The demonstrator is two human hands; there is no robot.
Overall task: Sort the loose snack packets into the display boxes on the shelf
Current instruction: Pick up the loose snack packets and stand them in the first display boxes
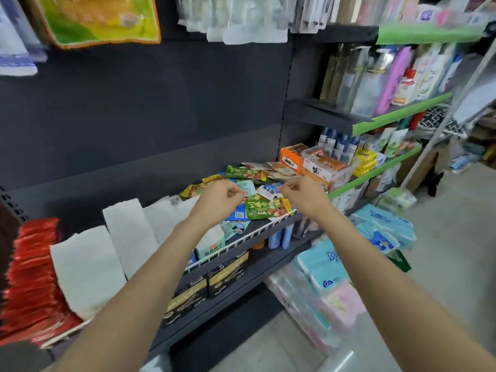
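Note:
A heap of loose snack packets (257, 189) in green, blue, yellow and tan lies on the dark shelf (265, 226), behind its white wire rail. My left hand (218, 198) hovers over the left of the heap, its curled fingers pinching the edge of a pale teal packet (249, 187). My right hand (304, 194) is over the right of the heap, with thumb and finger closed on the corner of a blue and white packet (269, 190). An orange display box (290, 159) and an orange and white display box (320, 166) stand just right of the heap.
White paper rolls (128, 232) and red packs (32, 275) fill the shelf to the left. Yellow boxes (365, 159) and bottles sit further right. Black cartons (228, 272) are on the shelf below. Tissue packs (330, 275) are stacked on the floor by the aisle.

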